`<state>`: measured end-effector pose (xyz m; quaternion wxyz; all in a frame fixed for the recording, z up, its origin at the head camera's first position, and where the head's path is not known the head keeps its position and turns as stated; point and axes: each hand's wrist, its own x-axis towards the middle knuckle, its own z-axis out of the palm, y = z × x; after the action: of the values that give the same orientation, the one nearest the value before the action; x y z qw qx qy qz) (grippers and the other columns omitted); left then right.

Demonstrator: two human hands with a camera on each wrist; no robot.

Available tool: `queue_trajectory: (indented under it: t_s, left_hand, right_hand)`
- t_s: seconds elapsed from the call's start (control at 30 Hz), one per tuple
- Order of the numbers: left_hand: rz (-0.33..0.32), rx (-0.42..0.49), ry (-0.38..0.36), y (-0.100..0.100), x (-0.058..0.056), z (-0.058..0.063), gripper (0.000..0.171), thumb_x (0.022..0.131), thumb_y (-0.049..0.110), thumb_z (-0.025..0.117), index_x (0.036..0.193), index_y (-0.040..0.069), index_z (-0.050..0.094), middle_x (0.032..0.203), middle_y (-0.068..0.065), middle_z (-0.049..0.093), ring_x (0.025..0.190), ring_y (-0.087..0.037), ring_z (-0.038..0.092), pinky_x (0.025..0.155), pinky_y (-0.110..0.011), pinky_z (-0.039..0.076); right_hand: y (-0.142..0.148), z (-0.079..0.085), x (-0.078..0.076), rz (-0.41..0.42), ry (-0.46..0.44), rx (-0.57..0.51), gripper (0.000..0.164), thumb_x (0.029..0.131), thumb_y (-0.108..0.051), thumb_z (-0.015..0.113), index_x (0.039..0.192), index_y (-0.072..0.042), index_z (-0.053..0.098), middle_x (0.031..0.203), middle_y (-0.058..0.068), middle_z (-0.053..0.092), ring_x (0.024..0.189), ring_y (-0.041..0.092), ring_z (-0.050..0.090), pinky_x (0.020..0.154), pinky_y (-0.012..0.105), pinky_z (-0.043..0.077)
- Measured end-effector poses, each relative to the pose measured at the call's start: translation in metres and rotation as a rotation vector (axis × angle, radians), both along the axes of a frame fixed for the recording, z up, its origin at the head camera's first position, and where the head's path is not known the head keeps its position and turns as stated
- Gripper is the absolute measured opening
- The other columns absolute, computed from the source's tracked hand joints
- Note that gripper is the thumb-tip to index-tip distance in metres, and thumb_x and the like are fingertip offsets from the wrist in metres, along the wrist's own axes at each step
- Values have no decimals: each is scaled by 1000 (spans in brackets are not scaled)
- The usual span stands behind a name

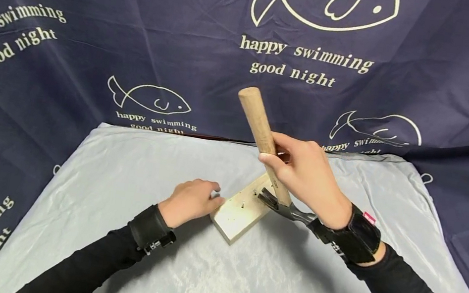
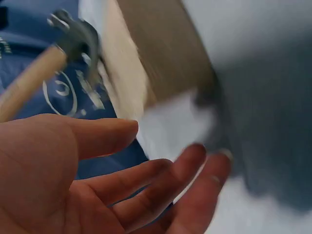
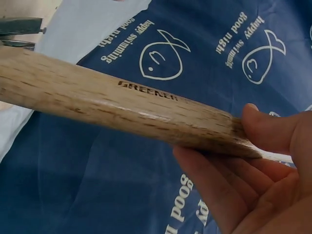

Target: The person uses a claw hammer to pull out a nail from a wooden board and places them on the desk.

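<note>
My right hand (image 1: 309, 174) grips a claw hammer (image 1: 257, 118) by its wooden handle, thumb on one side and fingers on the other. The handle stands tilted with its butt end up, and lettering shows along it in the right wrist view. Down at the wooden board (image 1: 231, 218), the dark claw (image 1: 271, 200) overlaps the board's right side, close to a nail (image 1: 255, 193). Another nail (image 1: 243, 205) sticks up nearer the board's middle. My left hand (image 1: 193, 201) is beside the board's left edge, fingers loosely bent; in the left wrist view a gap shows between them and the board (image 2: 168, 44).
A pale, shiny cloth (image 1: 146, 264) covers the table under the board. Dark blue fabric (image 1: 211, 58) printed with white fish and words hangs behind the table and along its sides. Black straps with small devices are on both wrists.
</note>
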<state>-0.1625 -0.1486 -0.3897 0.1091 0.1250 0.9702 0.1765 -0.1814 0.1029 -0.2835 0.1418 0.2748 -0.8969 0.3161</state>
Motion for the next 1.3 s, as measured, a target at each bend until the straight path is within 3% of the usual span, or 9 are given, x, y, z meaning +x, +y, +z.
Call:
queue_trajectory:
  t_s: [0.17,0.4,0.77,1.07,1.3]
  left_hand:
    - [-71,99,-82,12,3,-5,22,100,35,67,108,17,75,79,2,67,67,-13,59,57,-31,44]
    - [-68,129,-118,21,2,-4,13,98,29,72,97,16,73,70,4,62,61,-13,57,57,-29,44]
    - [-72,91,-102,27,-3,-1,32,94,26,77,69,14,61,63,4,50,57,-13,48,51,-27,37]
    - [-40,27,-129,33,-3,-2,26,94,32,76,74,19,66,67,3,59,60,-14,55,54,-32,44]
    - [-31,55,-138,28,-5,-1,25,95,32,75,77,17,66,69,3,58,62,-14,55,55,-31,43]
  right_hand:
    - [-14,1,-7,13,-13,63,18,94,-32,77,110,-26,73,79,-10,73,58,5,60,60,32,48]
    - [-28,1,-17,7,-21,127,14,93,-34,77,105,-29,72,68,-12,63,59,11,54,54,33,42]
    - [-45,1,-24,-11,6,185,13,93,-37,76,97,-26,70,62,-9,53,61,16,55,53,35,41]
    - [-50,3,-28,-32,-16,153,14,95,-37,75,98,-25,70,64,-6,55,61,17,56,55,36,43]
    - [-46,5,-21,-4,-8,61,8,94,-32,75,97,-27,70,63,-10,57,57,12,53,54,34,41]
